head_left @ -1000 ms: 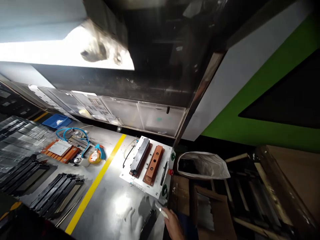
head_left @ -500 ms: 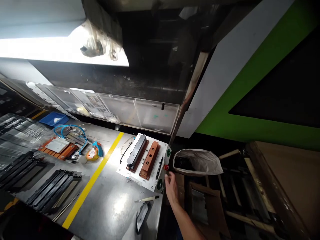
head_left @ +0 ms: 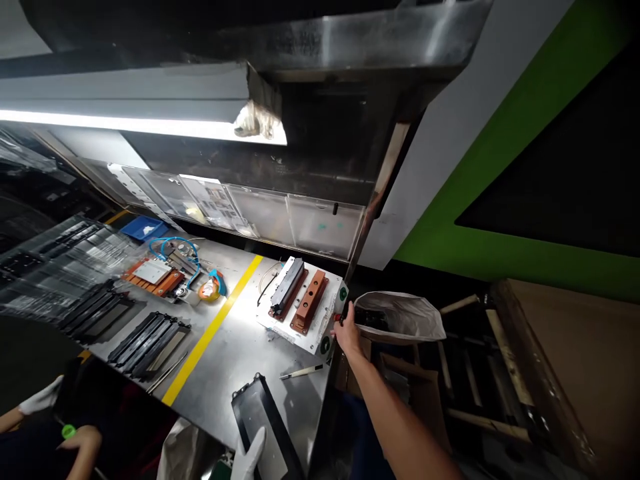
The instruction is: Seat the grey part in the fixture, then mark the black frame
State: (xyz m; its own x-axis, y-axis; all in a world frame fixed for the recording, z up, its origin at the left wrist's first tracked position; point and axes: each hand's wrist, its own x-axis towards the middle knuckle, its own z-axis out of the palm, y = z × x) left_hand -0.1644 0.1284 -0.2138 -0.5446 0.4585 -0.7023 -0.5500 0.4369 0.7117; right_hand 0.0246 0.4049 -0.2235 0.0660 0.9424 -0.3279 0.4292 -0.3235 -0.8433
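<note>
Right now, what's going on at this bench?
The person's bare right hand reaches to the side of a white fixture box, at its red button. Their gloved left hand holds a black frame at the steel table's near edge. A small tool lies between them.

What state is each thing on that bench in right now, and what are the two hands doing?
Right hand: bare, fingers at the red button on the fixture's side.
Left hand: white-gloved, holding the black frame at the bench edge.
Fixture: flat on the bench, one black bar and one orange bar on top.
Knife: lying loose.
Bag: open.
Lamp: on.
</note>
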